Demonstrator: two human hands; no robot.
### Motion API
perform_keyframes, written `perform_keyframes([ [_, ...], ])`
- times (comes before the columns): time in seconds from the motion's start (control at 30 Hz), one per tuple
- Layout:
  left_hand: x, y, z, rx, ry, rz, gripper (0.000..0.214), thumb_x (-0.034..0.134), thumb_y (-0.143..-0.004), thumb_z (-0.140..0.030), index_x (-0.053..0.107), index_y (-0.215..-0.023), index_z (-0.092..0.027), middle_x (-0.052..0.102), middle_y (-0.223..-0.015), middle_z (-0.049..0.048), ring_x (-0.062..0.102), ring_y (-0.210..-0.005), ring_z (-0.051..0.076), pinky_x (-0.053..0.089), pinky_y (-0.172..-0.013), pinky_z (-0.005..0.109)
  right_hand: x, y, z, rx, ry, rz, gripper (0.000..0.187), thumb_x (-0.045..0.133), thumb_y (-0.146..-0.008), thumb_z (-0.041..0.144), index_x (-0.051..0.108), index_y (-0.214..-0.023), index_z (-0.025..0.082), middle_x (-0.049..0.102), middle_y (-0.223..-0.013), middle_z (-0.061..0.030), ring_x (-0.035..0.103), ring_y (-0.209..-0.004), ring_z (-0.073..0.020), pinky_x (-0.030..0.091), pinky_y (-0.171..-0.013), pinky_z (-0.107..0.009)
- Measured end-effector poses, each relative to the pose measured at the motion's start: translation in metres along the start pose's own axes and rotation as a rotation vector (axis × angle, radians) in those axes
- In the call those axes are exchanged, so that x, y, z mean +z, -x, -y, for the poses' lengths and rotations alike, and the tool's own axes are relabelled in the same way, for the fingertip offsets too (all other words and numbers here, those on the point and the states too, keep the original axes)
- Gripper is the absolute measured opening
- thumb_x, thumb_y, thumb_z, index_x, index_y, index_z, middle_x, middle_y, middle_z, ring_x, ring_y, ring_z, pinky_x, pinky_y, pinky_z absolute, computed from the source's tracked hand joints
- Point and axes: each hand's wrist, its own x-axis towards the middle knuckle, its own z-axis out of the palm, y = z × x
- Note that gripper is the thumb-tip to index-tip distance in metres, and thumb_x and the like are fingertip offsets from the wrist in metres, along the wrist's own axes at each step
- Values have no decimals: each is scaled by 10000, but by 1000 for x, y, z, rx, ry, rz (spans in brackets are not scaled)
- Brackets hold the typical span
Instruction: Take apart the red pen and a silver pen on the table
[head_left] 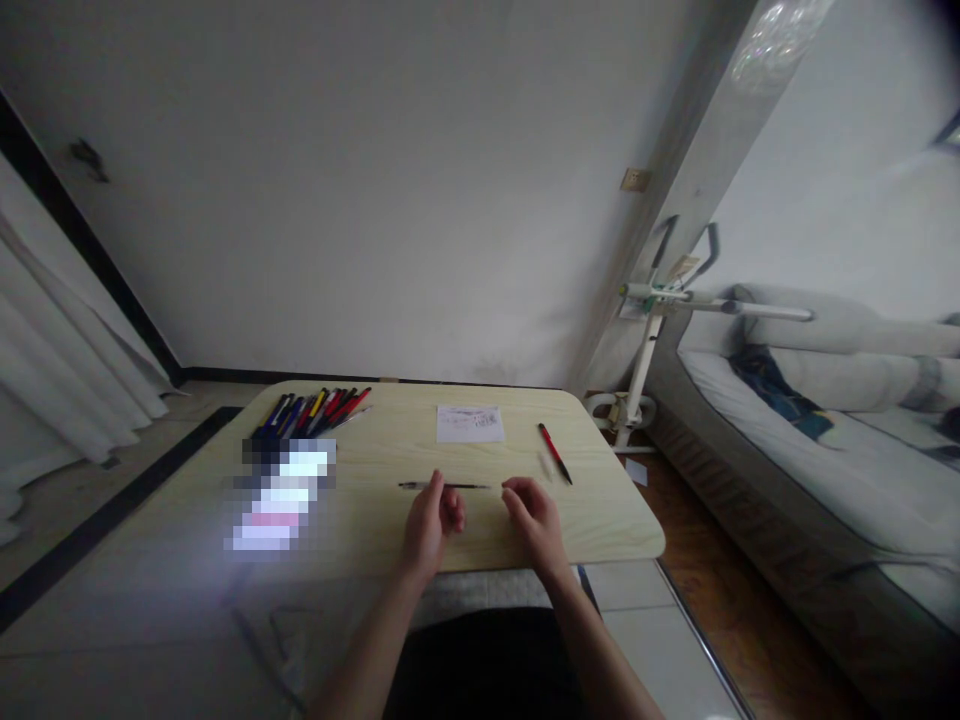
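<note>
Thin pen (471, 487) lies sideways over the near half of the table (607, 520), pinched by the left hand (426, 520), its tip pointing at the right hand (538, 520). That right hand is curled, thumb and finger near each other just beside the tip; whether they pinch anything small, I cannot tell. Beyond the hands lie the paper (470, 425) and, to the right, the red pen (556, 455); a pile of pens (311, 415) sits at the far left. The step in hand looks like handling the thin pen between both hands; the next move calls for a steady left pinch and right fingertips lined up with the tip.
</note>
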Motion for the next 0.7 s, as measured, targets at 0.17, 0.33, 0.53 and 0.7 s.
perform_keyframes([
  [0.17, 0, 1, 1, 35, -21, 6, 407, 518, -751, -501, 469, -532, -160, 484, -448, -20, 432, -396, 83, 315, -428, 213, 12, 4, 4, 60, -187, 38, 198, 639, -696, 353, 598, -804, 192, 545, -655, 13, 453, -539, -108, 343, -474, -223],
  [0.33, 1, 1, 1, 42, -65, 24, 398, 521, -751, -492, 489, -536, -159, 498, -459, -14, 448, -411, 91, 325, -436, 217, 17, 4, 1, 36, -206, 43, 178, 647, -694, 328, 590, -795, 194, 539, -656, 16, 464, -566, -108, 360, -499, -221],
  [0.53, 1, 0, 3, 58, -136, 21, 411, 498, -772, -482, 489, -525, -154, 503, -460, -11, 455, -409, 89, 334, -443, 216, 17, 6, -3, 46, -244, 22, 173, 661, -679, 312, 579, -774, 193, 523, -637, 26, 433, -536, -100, 330, -484, -217],
  [0.7, 1, 1, 3, 48, -167, 4, 417, 507, -757, -496, 498, -518, -154, 505, -454, -7, 454, -404, 93, 335, -439, 220, 15, 6, -2, 53, -229, 33, 156, 657, -680, 314, 579, -722, 185, 518, -617, 28, 420, -524, -97, 317, -480, -220],
])
